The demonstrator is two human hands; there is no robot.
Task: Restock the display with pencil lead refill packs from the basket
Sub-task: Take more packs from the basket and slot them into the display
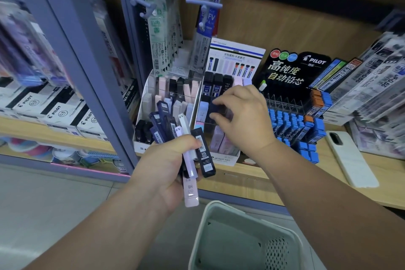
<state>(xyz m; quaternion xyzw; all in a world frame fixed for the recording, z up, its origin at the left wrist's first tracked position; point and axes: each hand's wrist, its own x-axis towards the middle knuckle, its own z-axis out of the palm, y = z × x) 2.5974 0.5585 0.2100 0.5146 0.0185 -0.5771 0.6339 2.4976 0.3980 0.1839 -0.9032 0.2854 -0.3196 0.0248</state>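
Dark and pastel packs [175, 133] fan from the gripping left hand [166, 164]; the right hand [243, 120] pinches one dark pack [220, 108] over the display [223, 159].

Left hand [162, 166] grips fanned lead refill packs [202, 151]; right hand [241, 116] pinches dark pack [220, 108] in Tombow display [235, 50]; pale basket [200, 232] below shelf [252, 178].
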